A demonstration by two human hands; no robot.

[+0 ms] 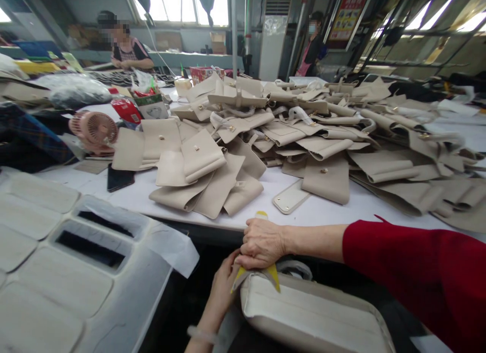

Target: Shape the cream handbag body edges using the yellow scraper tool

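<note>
My right hand (261, 243), in a red sleeve, is closed in a fist on a yellow-handled tool (274, 277) at the near edge of the white table (322, 211). The tool's yellow ends show below the fist, and a yellow tip shows above it. Under it lies a beige bag body (311, 312) with a pale lining, resting low in front of me. My left hand (224, 287) reaches up from below and grips the bag's left end beside the tool, fingers closed against it.
A large heap of beige leather flaps and bag panels (288, 135) covers the table. A pink desk fan (94, 133) and a dark phone (119, 178) sit at left. Moulded grey trays (56, 252) fill the near left. Two people stand at the back.
</note>
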